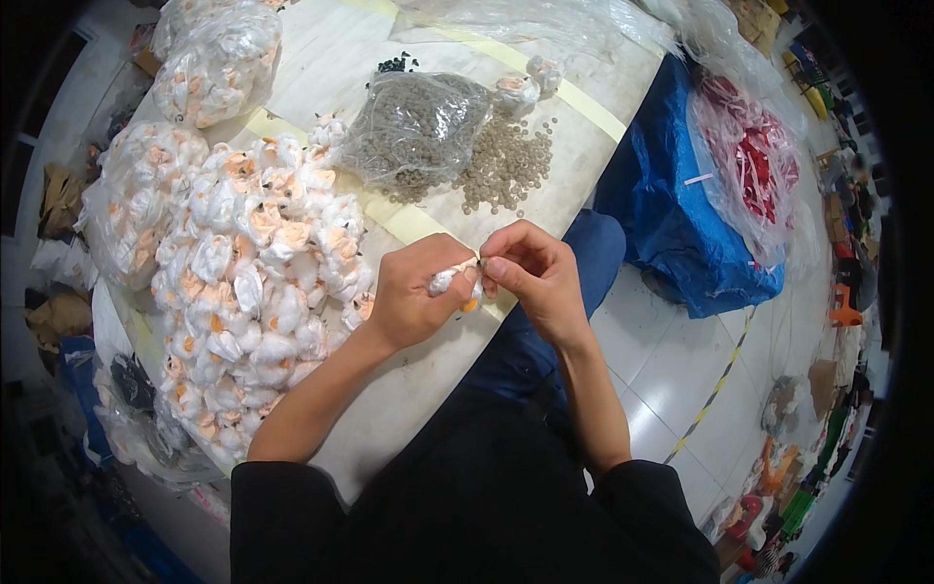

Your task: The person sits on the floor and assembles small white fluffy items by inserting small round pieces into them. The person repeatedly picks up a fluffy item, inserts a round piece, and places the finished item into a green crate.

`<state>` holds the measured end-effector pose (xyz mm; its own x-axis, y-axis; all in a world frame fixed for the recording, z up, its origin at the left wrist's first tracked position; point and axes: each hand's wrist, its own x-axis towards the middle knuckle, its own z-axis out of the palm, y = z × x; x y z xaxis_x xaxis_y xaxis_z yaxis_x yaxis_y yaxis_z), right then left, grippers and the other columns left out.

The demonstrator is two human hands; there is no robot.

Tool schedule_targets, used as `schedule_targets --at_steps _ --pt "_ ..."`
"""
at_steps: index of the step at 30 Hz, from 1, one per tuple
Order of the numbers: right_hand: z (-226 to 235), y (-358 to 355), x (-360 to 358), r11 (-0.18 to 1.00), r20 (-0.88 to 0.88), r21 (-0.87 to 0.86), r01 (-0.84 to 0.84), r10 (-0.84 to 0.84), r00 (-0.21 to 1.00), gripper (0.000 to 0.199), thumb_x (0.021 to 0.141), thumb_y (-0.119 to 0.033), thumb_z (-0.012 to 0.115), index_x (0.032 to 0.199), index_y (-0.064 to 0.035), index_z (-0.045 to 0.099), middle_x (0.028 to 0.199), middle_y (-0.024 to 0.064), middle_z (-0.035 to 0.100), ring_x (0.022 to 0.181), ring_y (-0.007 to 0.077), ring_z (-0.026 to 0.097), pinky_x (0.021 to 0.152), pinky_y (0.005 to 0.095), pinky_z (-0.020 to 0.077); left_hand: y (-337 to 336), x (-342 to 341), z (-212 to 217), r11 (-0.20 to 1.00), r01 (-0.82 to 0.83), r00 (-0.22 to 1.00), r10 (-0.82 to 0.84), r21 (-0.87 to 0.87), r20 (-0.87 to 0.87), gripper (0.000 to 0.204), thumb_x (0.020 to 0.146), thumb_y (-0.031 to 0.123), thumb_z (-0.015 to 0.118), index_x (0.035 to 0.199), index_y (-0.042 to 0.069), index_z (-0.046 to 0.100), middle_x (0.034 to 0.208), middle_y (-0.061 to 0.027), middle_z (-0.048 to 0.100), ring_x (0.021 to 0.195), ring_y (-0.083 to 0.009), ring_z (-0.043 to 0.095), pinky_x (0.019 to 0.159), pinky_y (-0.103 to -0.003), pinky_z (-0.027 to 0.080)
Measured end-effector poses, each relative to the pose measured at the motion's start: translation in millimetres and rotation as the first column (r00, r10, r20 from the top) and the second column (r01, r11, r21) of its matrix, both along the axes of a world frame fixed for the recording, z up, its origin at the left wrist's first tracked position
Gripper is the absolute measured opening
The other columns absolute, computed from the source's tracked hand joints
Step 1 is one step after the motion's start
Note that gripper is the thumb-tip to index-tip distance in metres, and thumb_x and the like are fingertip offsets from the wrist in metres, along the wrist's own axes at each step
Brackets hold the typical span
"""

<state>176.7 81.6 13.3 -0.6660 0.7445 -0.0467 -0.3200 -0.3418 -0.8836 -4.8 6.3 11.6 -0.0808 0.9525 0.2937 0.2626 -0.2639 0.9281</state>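
Observation:
Above the near edge of the table, my left hand [413,297] is closed around a white artificial flower head [453,276] with a bit of orange showing. My right hand [538,282] meets it from the right. Thumb and forefinger pinch together at a small dark tip on the flower head; whatever lies between them is too small to make out. Left of my hands spreads a big heap of white and peach artificial flower heads [258,292]. Beyond them are loose small brownish discs [504,161], beside a clear plastic bag [416,127] full of the same discs.
Small black pieces [397,64] lie behind the disc bag. Clear bags of flower heads [219,78] stand at the far left. Pale yellow tape strips cross the table [316,49]. To the right, a blue sack [671,204] holds red and pink items in plastic.

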Motion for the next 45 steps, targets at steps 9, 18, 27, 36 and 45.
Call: schedule_targets --at_steps 9,18,27,36,45 --pt "5.0 -7.7 12.6 0.820 0.275 0.571 0.034 -0.230 0.934 0.012 0.094 0.002 0.074 0.105 0.0039 0.068 0.101 0.0079 0.069 0.091 0.0133 0.067 0.083 0.0266 0.0542 3.1 0.6 -2.7 0.989 0.020 0.976 0.013 0.149 -0.218 0.010 0.090 0.012 0.069 0.093 0.002 0.071 0.085 -0.0117 0.069 0.077 -0.0295 0.066 0.070 -0.038 0.053" --pt "21.9 -8.7 19.7 0.764 0.367 0.643 -0.046 -0.255 0.895 0.011 0.091 0.005 0.074 0.100 0.0049 0.068 0.095 0.0090 0.070 0.087 0.0131 0.069 0.078 0.0262 0.0560 4.0 3.1 0.0 0.970 0.051 0.928 0.041 0.236 -0.371 0.011 0.081 0.006 0.070 0.090 0.002 0.065 0.084 -0.0126 0.064 0.077 -0.0328 0.062 0.067 -0.042 0.051" --pt "21.0 -8.8 24.0 0.710 0.354 0.699 -0.088 -0.236 0.905 0.011 0.090 0.007 0.072 0.096 0.0022 0.065 0.094 0.0098 0.069 0.083 0.0160 0.068 0.074 0.0277 0.0538 1.6 8.2 -4.7 0.958 0.079 0.925 0.033 0.275 -0.378 0.015 0.076 0.001 0.071 0.089 0.002 0.063 0.085 -0.0118 0.062 0.077 -0.0322 0.061 0.067 -0.041 0.051" --pt "25.7 -10.4 27.0 0.637 0.333 0.762 -0.117 -0.231 0.914 0.015 0.089 0.006 0.072 0.098 -0.0006 0.063 0.093 0.0115 0.066 0.079 0.0235 0.067 0.067 0.0311 0.0517 -0.3 14.5 -3.2 0.935 0.094 0.899 0.067 0.341 -0.432 0.019 0.073 -0.002 0.073 0.088 0.001 0.061 0.085 -0.0117 0.060 0.076 -0.0313 0.059 0.065 -0.040 0.050" --pt "22.1 -12.0 32.3 0.632 0.384 0.753 -0.181 -0.200 0.901 0.015 0.088 0.009 0.073 0.096 0.0022 0.064 0.094 0.0126 0.067 0.083 0.0230 0.068 0.074 0.0304 0.0542 -2.9 18.8 -3.7 0.920 0.142 0.851 0.075 0.366 -0.520 0.024 0.071 0.000 0.076 0.089 0.001 0.060 0.087 -0.0114 0.060 0.075 -0.0302 0.059 0.064 -0.039 0.050"
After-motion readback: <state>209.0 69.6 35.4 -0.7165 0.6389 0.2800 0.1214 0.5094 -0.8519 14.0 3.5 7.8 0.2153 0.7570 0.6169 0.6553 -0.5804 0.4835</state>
